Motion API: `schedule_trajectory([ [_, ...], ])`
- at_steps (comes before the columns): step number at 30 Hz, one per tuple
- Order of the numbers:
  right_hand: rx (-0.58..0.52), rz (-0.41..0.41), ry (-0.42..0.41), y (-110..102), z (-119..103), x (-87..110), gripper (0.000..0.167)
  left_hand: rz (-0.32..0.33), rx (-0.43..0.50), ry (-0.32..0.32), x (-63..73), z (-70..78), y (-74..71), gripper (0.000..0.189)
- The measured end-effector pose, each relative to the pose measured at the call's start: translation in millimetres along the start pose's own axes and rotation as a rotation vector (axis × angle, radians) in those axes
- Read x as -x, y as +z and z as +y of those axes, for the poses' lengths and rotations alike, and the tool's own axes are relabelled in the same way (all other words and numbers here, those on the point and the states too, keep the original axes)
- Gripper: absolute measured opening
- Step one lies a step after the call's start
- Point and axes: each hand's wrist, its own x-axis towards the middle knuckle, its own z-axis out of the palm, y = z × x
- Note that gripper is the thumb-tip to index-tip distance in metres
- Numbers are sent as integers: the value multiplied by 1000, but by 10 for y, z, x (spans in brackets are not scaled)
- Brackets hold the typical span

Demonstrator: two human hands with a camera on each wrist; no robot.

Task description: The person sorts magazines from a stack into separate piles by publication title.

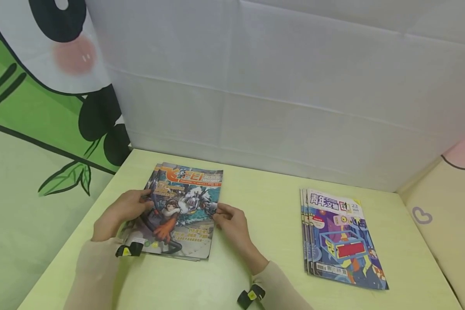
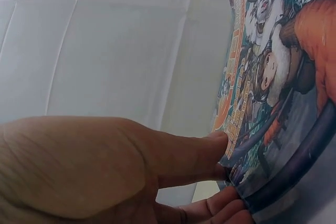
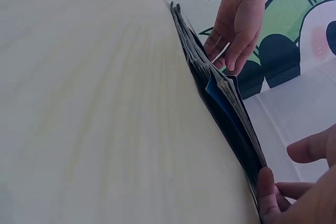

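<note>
A small stack of magazines (image 1: 186, 211) lies on the table's left half, the top cover showing an armored figure and orange lettering. The copies beneath peek out slightly at its left and lower edges. My left hand (image 1: 128, 207) touches the stack's left edge with thumb and fingertips. At the opposite edge, my right hand (image 1: 234, 226) has its fingertips against the stack's side. In the right wrist view, the magazines' page edges (image 3: 231, 106) run between the two hands, with one right fingertip (image 3: 266, 184) on the near end and the right thumb (image 3: 310, 148) held off.
On the right side of the pale yellow table (image 1: 269, 206) lies another set of magazines (image 1: 345, 241), slightly fanned out, with a purple and blue cover. A white cloth (image 1: 286, 86) hangs behind the table. A cartoon-printed cloth (image 1: 35, 112) stands at the left.
</note>
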Motion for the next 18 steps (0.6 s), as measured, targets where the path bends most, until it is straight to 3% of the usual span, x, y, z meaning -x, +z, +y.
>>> schedule_trajectory([
  [10,32,-26,-5,6,-22,5,50,91,-62,76,-39,-7,74,66],
  [18,87,-7,-6,45,-17,9,47,77,-45,-38,-19,28,95,69],
])
